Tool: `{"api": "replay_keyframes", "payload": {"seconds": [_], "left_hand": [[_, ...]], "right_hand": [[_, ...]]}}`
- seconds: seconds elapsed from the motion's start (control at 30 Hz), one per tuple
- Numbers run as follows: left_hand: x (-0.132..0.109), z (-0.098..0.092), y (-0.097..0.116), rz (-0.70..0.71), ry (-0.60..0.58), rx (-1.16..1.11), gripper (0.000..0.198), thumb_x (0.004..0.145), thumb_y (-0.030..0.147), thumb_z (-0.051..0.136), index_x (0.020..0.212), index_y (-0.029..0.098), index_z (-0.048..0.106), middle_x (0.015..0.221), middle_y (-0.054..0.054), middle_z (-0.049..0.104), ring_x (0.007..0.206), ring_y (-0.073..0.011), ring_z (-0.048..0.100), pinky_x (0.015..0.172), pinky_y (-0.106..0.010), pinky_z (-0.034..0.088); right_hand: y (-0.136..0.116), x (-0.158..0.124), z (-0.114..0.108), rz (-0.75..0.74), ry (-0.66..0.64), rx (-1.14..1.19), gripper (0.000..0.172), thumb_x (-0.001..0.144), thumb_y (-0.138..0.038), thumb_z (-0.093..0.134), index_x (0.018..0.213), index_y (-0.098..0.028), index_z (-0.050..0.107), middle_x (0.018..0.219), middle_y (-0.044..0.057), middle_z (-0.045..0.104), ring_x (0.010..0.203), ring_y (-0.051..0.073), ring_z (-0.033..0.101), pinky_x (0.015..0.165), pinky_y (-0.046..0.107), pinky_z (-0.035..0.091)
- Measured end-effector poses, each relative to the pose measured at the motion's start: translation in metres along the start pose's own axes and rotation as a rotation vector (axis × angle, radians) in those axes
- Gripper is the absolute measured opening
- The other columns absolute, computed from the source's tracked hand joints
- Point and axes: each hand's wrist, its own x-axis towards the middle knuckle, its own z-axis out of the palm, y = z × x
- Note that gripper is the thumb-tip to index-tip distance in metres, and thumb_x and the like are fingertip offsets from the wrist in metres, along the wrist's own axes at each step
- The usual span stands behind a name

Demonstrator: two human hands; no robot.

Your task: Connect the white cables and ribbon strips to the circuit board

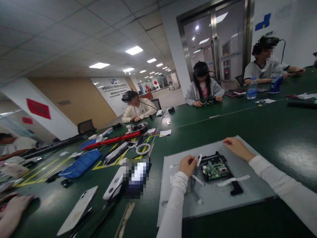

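Note:
A green circuit board (215,170) sits in a black frame (229,172) on a flat grey panel (252,190). My left hand (188,166) is closed at the frame's left side, its fingertips on a strip of white tape (199,160). Over the panel's far edge, my right hand (238,148) is pinched closed; what lies between its fingertips is too small to make out. Another strip of white tape (234,180) crosses the frame's lower part. Grey cables with a connector (199,200) lie on the panel below my left hand.
Left of the panel lie a phone (78,210), a white device (115,181), a blue tray (80,163) and a roll of white tape (143,149). A co-worker's hand (16,211) rests at the left edge. Other people sit across the green table (272,135), near a water bottle (252,88).

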Motion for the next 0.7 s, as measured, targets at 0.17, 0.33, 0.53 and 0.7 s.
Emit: {"api": "replay_keyframes", "payload": {"seconds": [0.17,0.33,0.53,0.7], "left_hand": [[-0.0023,-0.0003,0.0047,-0.014,0.008,-0.013,0.026,0.073,0.039,0.05,0.071,0.015,0.061,0.062,0.001,0.059,0.061,-0.011,0.052,0.058,-0.021,0.039],[-0.004,0.0007,0.0085,-0.017,-0.014,-0.005,0.016,0.067,0.032,0.057,0.068,0.016,0.059,0.059,0.002,0.057,0.055,-0.0093,0.049,0.055,-0.02,0.038],[-0.0034,0.0004,0.0078,-0.021,-0.039,0.003,0.01,0.068,0.026,0.055,0.068,0.016,0.06,0.059,0.003,0.056,0.056,-0.0092,0.049,0.056,-0.021,0.039],[-0.0026,0.0022,0.005,0.02,-0.053,0.056,0.014,0.067,0.029,0.056,0.068,0.016,0.061,0.062,0.001,0.056,0.06,-0.011,0.049,0.059,-0.023,0.039]], "right_hand": [[0.0039,0.0005,0.0041,-0.014,-0.001,-0.062,0.022,0.066,-0.017,0.048,0.083,-0.016,0.062,0.084,0.004,0.061,0.078,0.016,0.054,0.072,0.025,0.04],[0.0027,0.0,0.0067,-0.024,-0.008,-0.094,0.023,0.066,-0.017,0.048,0.084,-0.017,0.062,0.086,0.004,0.061,0.078,0.015,0.054,0.073,0.025,0.04],[0.0013,-0.0008,0.0057,-0.027,-0.017,-0.116,0.022,0.067,-0.016,0.048,0.084,-0.018,0.062,0.087,0.004,0.061,0.079,0.015,0.054,0.073,0.025,0.04],[0.002,-0.0008,0.0061,-0.033,-0.012,-0.128,0.022,0.068,-0.016,0.047,0.085,-0.017,0.061,0.087,0.004,0.061,0.079,0.015,0.054,0.074,0.025,0.04]]}}
